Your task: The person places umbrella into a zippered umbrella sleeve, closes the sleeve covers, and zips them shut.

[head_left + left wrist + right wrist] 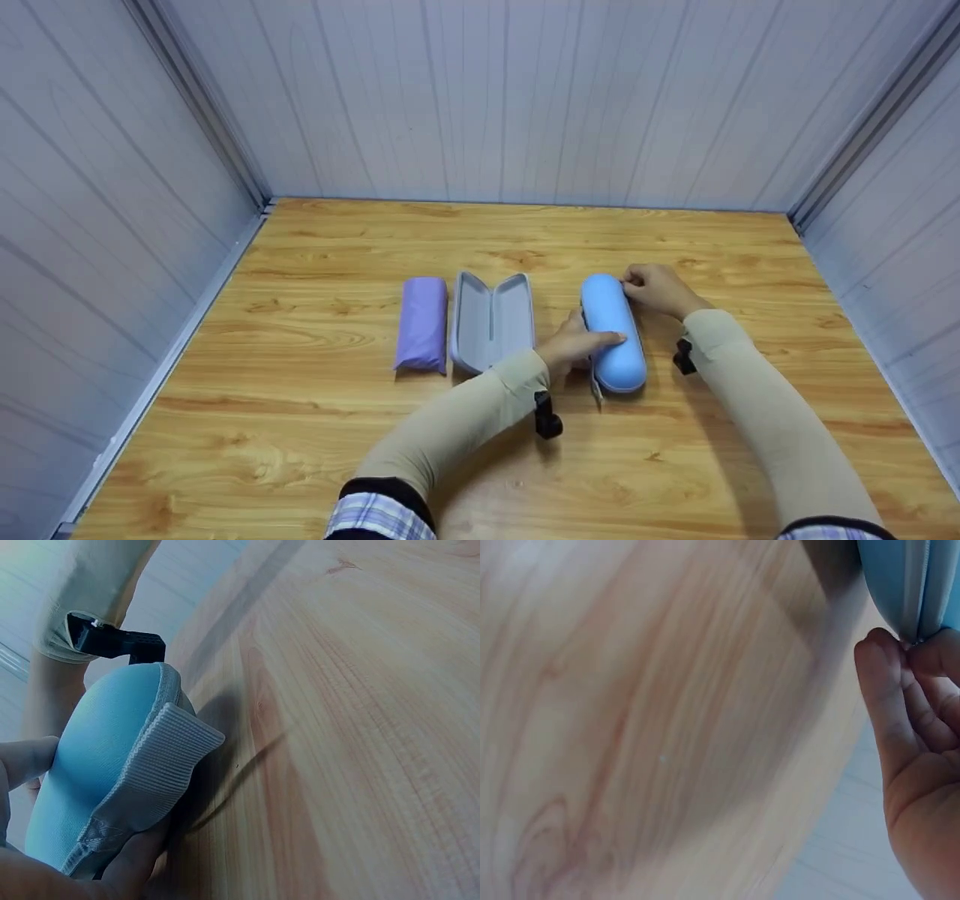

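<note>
A light blue zippered glasses case (613, 330) lies on the right half of the table, slightly slanted. My left hand (576, 346) grips it from the left, thumb over the top and fingers low along the side. In the left wrist view a ribbed grey fabric strap (161, 765) hangs from the case's side. At the far right side of the case, my right hand (658, 289) pinches at the zipper seam. The right wrist view shows thumb and fingertips together at the end of the zipper (918, 592); the zipper pull is hidden between them.
Left of the blue case stands an unfolded grey hard case (512, 322), its inside facing up. Beside that lies a purple pouch (422, 322). Panelled walls (480, 105) border the wooden table (300, 450) at the back and both sides.
</note>
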A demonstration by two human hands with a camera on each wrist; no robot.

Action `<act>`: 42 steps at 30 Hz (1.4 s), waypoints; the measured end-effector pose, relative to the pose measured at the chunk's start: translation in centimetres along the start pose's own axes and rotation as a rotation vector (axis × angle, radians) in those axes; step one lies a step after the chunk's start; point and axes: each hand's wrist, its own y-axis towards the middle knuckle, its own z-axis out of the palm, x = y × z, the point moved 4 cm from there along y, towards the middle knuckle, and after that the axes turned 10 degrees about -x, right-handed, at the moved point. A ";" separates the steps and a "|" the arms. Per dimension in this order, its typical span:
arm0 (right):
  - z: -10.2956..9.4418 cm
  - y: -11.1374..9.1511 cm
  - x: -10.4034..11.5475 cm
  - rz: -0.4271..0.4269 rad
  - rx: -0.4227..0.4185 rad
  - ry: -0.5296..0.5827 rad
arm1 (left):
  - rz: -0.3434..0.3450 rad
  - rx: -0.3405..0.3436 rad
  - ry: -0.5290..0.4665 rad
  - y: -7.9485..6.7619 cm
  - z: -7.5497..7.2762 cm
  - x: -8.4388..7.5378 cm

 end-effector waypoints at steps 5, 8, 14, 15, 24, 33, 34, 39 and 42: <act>0.0 -0.2 -0.5 -0.003 -0.029 -0.003 | 0.006 -0.007 0.008 0.0 0.1 -0.1; 0.0 -0.3 -0.5 -0.008 -0.034 -0.012 | 0.013 0.003 0.006 0.1 0.1 -0.1; 0.0 -0.7 -0.4 -0.039 -0.040 -0.025 | 0.009 0.001 0.005 0.0 0.0 -0.1; -0.1 -0.7 -0.5 -0.041 -0.044 -0.024 | 0.007 0.001 0.004 -0.1 0.0 -0.1; -0.1 -1.3 -0.6 -0.052 -0.028 0.005 | -0.001 0.007 0.002 -0.1 0.0 0.0; -0.5 -2.0 -0.4 -0.080 -0.015 -0.008 | 0.007 0.032 -0.011 0.1 0.2 0.0; -0.5 -2.1 -0.4 -0.084 -0.017 -0.011 | 0.005 0.029 -0.012 0.1 0.2 0.0; -0.4 -2.1 -0.3 -0.101 -0.029 -0.020 | -0.006 0.010 -0.015 0.0 0.2 0.1; -0.4 -2.1 -0.5 -0.106 -0.035 -0.017 | -0.008 0.001 -0.010 0.1 0.2 0.1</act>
